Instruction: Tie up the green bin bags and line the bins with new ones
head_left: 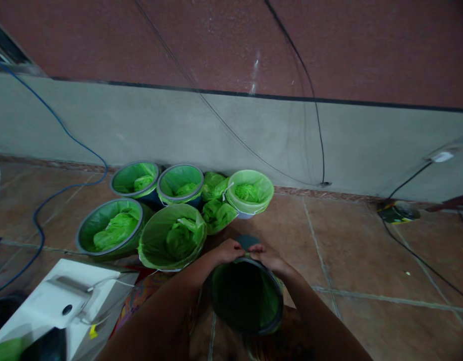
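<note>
Bucket (273, 277) with a green bag (267, 300) inside sits between the forearms (310, 299), near other buckets (181, 198); left hand (228, 250) and right hand (268, 257) grip its far edge. Tugging too hard could tear the bag or tip the bucket.

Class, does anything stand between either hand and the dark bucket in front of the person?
Nothing visible does: the left hand and right hand both meet the dark bucket at its far rim. The green-lined buckets stand beyond and to the left.
</note>
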Motion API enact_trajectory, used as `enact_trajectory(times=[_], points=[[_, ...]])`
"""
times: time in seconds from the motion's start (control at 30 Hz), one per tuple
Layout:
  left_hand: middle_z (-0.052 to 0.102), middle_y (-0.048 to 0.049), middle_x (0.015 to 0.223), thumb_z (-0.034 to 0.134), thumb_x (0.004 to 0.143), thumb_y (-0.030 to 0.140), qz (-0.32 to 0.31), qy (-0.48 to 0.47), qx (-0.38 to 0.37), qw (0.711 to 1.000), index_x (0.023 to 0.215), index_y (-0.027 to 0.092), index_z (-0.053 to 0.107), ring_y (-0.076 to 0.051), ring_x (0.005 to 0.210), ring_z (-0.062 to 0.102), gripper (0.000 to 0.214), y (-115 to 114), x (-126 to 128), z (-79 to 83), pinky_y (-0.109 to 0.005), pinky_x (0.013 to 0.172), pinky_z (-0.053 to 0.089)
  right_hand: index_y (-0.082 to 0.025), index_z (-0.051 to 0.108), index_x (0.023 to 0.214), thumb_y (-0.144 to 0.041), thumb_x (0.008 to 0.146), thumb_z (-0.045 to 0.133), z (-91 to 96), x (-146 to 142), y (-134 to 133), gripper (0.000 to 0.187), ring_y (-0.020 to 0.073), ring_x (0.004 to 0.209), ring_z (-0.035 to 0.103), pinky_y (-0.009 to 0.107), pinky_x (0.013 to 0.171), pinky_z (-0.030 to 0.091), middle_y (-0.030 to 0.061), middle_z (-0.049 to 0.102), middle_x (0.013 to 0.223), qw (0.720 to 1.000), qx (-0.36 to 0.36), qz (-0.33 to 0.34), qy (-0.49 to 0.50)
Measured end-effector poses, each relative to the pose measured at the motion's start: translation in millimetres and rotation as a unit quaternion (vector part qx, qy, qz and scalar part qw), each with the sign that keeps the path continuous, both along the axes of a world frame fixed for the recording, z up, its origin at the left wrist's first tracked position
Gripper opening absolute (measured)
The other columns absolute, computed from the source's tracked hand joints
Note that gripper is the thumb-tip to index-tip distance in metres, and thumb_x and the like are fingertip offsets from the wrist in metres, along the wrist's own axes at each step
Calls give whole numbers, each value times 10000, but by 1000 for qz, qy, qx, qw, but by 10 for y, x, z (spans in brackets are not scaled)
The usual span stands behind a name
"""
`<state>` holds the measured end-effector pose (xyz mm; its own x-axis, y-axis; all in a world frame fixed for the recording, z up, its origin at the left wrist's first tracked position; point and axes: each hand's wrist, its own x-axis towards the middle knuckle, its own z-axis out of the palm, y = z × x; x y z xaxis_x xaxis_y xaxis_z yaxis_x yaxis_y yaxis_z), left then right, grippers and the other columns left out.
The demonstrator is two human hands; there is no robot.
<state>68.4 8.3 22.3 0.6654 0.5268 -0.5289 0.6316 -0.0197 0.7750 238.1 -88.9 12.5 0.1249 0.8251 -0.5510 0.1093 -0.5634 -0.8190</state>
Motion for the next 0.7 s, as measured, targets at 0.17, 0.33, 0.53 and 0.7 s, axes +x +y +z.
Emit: enact_trajectory(times=[0.17, 0.33, 0.53, 0.7], points=[[507, 39, 575, 569, 718, 346, 17, 4, -33, 999, 690, 133, 665, -94, 538, 406, 236, 2, -56, 26, -224, 521, 288, -176, 674, 942, -310, 652, 658, 28, 173, -47, 320, 136, 596, 523, 254, 579, 396, 3, 620, 668, 999, -33, -37, -2], [506, 35, 578, 555, 740, 358, 50, 9, -52, 997, 731, 129, 660, -93, 531, 407, 252, -24, -39, 16, -221, 516, 301, -172, 686, 914, -364, 703, 630, 12, 206, -19, 291, 159, 686, 564, 273, 647, 428, 23, 657, 749, 999, 1, -18, -43], [516, 31, 585, 592, 731, 342, 39, 7, -71, 997, 743, 122, 669, -92, 524, 405, 233, -116, 21, 19, -229, 523, 302, -192, 686, 857, -350, 674, 674, -86, 81, 34, 242, 164, 773, 597, 280, 729, 459, 24, 684, 836, 997, 12, 33, -75], [518, 32, 582, 591, 744, 359, 27, 3, -84, 996, 757, 126, 673, -100, 539, 418, 247, -144, 59, 26, -237, 533, 305, -194, 677, 886, -261, 631, 682, -116, 57, 12, 263, 145, 700, 582, 261, 660, 448, 10, 670, 763, 998, 8, 5, -66]])
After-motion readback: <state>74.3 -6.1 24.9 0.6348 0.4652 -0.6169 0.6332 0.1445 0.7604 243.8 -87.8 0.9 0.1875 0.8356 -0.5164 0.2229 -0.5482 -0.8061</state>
